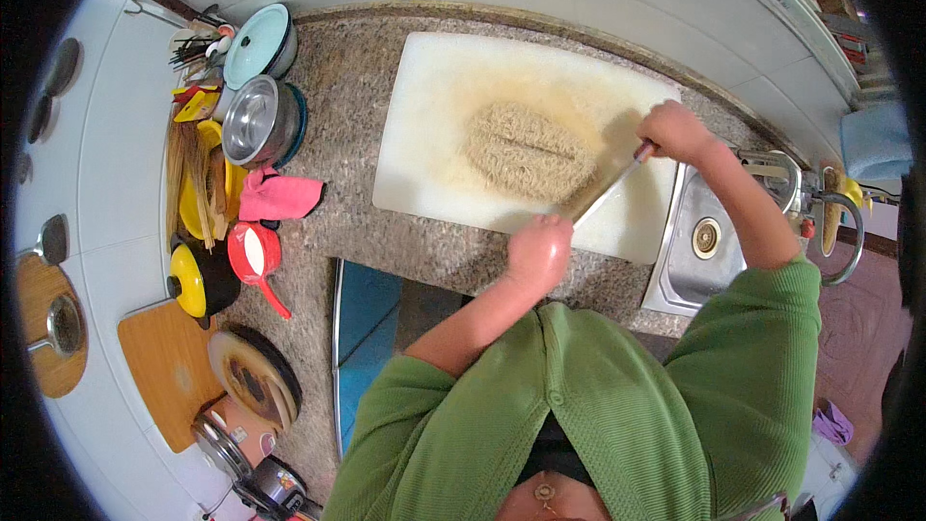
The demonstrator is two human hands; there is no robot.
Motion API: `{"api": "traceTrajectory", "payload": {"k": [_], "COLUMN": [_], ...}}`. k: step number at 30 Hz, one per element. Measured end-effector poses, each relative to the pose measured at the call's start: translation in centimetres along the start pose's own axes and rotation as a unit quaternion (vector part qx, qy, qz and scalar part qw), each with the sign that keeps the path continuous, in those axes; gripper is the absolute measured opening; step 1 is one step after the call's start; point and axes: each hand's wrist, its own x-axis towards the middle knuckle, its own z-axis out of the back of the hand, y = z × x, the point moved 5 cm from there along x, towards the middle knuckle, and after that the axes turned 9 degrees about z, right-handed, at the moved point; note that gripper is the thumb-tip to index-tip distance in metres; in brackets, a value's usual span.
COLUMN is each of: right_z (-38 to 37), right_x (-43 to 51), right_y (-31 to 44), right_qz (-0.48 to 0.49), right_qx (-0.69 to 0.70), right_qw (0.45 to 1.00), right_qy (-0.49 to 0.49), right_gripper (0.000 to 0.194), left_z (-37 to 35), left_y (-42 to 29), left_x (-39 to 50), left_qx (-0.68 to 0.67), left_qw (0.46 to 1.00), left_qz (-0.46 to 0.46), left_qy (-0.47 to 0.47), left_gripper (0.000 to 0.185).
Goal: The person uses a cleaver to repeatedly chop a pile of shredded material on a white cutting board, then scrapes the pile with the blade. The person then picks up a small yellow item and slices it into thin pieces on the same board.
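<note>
A broad heap of pale, finely shredded or minced food [532, 152], its kind not clear, lies on a white plastic cutting board [427, 116], with a long groove across it. At the board's right edge my right hand [673, 132] grips the handle of a knife [608, 194], whose blade slants down to the left. My left hand [539, 253] is at the blade's far end, over the board's near edge; its fingers are closed, and whether they pinch the blade is hard to see.
A steel sink [705, 239] adjoins the board at the right. Along the left stand a steel pot [260, 119], a light blue lidded pot [257, 47], a pink cloth [282, 195], a red ladle-like pan [255, 253] and a yellow-lidded pot [189, 282]. A tiled wall rises behind the granite counter [340, 116].
</note>
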Motion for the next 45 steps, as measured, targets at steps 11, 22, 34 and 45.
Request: {"api": "traceTrajectory", "payload": {"k": [11,22,34,45], "right_z": [7.5,-1.3,-1.0,5.1], "right_x": [5.8,2.3,1.5,-1.8], "right_y": [5.8,8.6,10.6,12.0], "right_qz": [-0.029,-0.150,-0.316,-0.394], "right_qx": [0.029,0.078,0.131,0.160], "right_qw": [0.999,0.980,0.935,0.897], "right_qy": [-0.024,-0.106,-0.092,-0.123], "right_gripper": [0.030,0.031,0.030,0.030], "left_z": [10.9,8.8,9.3,11.7], "left_y": [10.8,11.0,12.2,8.3], "left_x": [5.7,7.1,13.8,20.2], "left_qx": [0.052,0.088,0.061,0.074], "left_qw": [0.993,0.987,0.983,0.969], "left_qz": [0.022,-0.068,-0.157,-0.236], "left_qy": [-0.099,-0.114,-0.076,-0.014], "left_gripper": [0.011,0.006,0.007,0.011]}}
